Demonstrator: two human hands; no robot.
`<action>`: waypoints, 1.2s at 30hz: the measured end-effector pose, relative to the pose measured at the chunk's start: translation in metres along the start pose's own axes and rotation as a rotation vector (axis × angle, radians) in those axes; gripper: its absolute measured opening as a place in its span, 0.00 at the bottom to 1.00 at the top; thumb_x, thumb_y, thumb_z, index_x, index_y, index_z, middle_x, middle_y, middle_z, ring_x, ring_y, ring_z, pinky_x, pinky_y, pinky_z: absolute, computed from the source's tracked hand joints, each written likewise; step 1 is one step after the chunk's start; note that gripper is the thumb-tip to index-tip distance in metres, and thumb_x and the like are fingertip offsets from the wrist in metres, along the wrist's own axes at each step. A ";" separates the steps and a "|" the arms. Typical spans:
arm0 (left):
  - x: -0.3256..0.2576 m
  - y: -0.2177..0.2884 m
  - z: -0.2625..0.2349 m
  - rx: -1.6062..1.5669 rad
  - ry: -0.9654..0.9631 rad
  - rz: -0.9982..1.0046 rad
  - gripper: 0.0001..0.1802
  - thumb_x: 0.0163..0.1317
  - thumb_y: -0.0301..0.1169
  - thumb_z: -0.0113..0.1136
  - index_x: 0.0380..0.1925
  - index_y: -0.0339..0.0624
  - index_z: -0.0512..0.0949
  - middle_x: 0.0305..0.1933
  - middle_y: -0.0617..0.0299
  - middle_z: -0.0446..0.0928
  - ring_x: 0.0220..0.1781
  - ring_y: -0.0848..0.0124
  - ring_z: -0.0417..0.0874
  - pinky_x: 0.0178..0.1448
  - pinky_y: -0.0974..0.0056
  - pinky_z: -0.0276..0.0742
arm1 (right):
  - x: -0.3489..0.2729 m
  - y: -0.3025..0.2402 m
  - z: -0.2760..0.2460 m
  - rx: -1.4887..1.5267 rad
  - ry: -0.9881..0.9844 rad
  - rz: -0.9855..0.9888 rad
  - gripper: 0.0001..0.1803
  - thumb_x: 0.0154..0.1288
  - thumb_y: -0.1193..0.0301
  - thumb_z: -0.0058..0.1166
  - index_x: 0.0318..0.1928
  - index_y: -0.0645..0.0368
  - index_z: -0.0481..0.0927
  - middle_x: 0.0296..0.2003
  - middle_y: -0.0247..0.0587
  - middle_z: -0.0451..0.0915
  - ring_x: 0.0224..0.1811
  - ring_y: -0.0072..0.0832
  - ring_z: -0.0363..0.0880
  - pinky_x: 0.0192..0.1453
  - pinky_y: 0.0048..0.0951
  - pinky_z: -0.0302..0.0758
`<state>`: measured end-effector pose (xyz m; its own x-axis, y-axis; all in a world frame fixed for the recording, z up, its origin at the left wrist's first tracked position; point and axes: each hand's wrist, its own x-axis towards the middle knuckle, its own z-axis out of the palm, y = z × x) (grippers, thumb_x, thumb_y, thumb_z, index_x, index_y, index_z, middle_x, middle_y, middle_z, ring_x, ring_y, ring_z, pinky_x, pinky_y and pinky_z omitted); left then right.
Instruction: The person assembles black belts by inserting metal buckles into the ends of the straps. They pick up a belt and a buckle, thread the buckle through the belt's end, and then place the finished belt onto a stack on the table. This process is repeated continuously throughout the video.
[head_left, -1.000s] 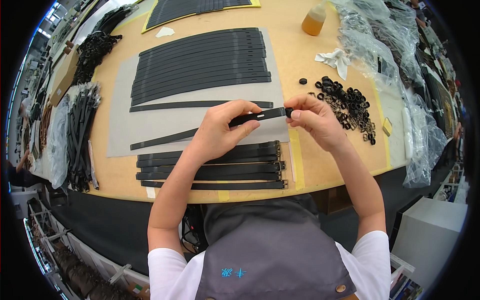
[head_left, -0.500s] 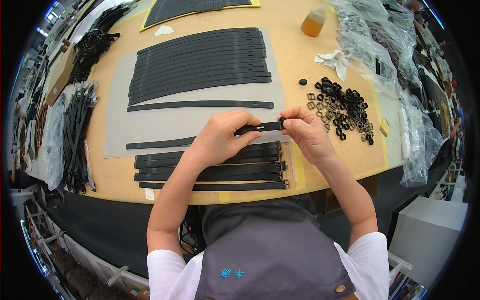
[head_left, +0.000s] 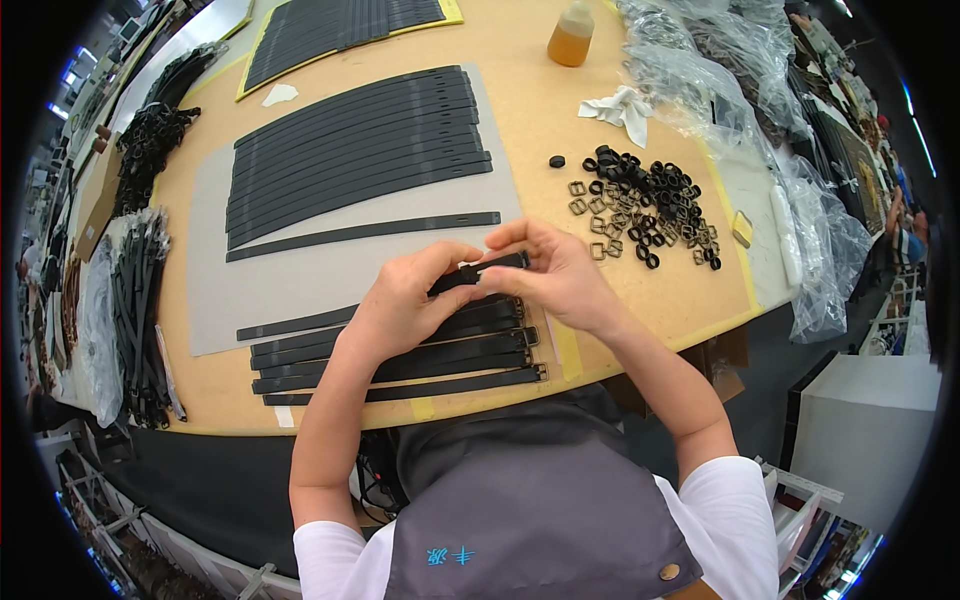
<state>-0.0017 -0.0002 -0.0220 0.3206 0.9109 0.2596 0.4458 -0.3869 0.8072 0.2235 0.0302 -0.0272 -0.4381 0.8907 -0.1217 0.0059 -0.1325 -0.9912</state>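
both hands meet over the near middle of the wooden table (head_left: 600, 140). the left hand (head_left: 400, 300) and the right hand (head_left: 555, 275) have their fingers pinched shut on one black strap (head_left: 490, 268), held just above the surface, its long tail running left and down across the grey mat (head_left: 290, 285). directly under the hands lies a stack of finished straps with buckles (head_left: 440, 360), close to the table's near edge, which curves right below it. beyond the hands a single strap (head_left: 370, 232) lies alone on the mat, and further back a fanned row of black straps (head_left: 360, 140). to the right, well apart from the right hand, sits a pile of black and metal buckles (head_left: 650, 205), with bare table between. crinkled clear plastic bags (head_left: 760, 100) crowd the right edge; an amber bottle (head_left: 572, 35) stands at the far side
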 end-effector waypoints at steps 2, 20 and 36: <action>-0.002 -0.003 -0.001 0.014 0.012 0.013 0.15 0.60 0.26 0.78 0.45 0.34 0.85 0.42 0.55 0.88 0.42 0.65 0.90 0.48 0.65 0.84 | 0.005 -0.012 -0.028 -0.295 0.082 -0.033 0.09 0.73 0.75 0.65 0.49 0.65 0.84 0.43 0.36 0.87 0.43 0.18 0.85 0.46 0.25 0.82; -0.003 -0.003 -0.004 0.008 0.038 0.003 0.12 0.61 0.26 0.75 0.43 0.36 0.84 0.37 0.60 0.87 0.36 0.72 0.86 0.36 0.68 0.79 | 0.021 -0.006 -0.077 -0.998 0.167 -0.013 0.08 0.69 0.71 0.66 0.39 0.64 0.85 0.26 0.36 0.82 0.27 0.20 0.77 0.33 0.27 0.74; -0.006 0.005 -0.012 -0.143 -0.055 -0.096 0.10 0.60 0.27 0.74 0.40 0.36 0.84 0.28 0.66 0.79 0.27 0.80 0.74 0.31 0.72 0.73 | -0.003 -0.036 -0.044 -0.267 -0.423 0.085 0.07 0.84 0.66 0.52 0.49 0.56 0.73 0.35 0.27 0.74 0.37 0.17 0.75 0.44 0.24 0.74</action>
<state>-0.0111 -0.0055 -0.0134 0.3292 0.9319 0.1519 0.3543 -0.2711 0.8950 0.2643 0.0511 0.0067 -0.7513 0.6202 -0.2257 0.2629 -0.0324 -0.9643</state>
